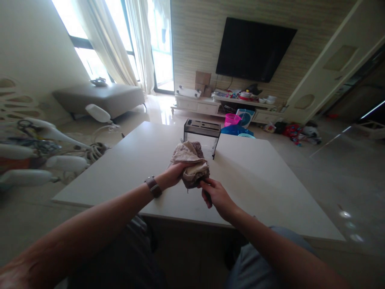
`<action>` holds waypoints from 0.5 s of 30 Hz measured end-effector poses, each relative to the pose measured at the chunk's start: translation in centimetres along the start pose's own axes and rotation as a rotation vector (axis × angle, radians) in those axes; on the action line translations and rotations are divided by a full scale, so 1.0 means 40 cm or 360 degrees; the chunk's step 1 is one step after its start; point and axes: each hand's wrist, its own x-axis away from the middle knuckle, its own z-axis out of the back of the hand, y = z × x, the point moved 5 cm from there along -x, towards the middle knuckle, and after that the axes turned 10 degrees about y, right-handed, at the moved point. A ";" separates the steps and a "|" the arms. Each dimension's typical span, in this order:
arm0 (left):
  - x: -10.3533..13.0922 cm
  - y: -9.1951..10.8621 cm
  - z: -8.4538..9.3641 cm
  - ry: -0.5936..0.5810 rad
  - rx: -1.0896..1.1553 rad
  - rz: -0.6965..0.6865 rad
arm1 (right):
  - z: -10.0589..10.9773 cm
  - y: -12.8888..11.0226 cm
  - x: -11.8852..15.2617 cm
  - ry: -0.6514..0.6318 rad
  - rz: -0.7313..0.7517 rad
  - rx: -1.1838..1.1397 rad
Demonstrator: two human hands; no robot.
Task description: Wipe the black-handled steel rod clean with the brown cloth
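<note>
A bunched brown and beige cloth [191, 160] is held above the white table [255, 172], near its middle. My left hand [175, 175], with a watch on the wrist, grips the cloth from its left side, the fingers partly hidden under the folds. At the lower right corner of the cloth, my right hand [215, 194] pinches the edge between thumb and fingers. Just behind the cloth stands a clear box with a dark slotted top [202, 127], partly covered by the cloth in this view.
Beyond the table are a pink basket [232, 119], a blue tub [233, 130] and a low white cabinet [197, 105] with items on it. White lamp-like parts and coiled cables [98, 151] lie at the left. My knees are under the near edge.
</note>
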 end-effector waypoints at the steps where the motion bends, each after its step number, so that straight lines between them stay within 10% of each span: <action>1: 0.002 -0.001 -0.003 -0.0008 -0.0011 0.0022 | -0.002 0.001 0.002 0.0007 -0.0014 -0.0026; 15: -0.040 0.006 0.019 0.0086 0.0118 -0.0042 | 0.012 -0.004 -0.020 -0.0013 0.0072 0.0119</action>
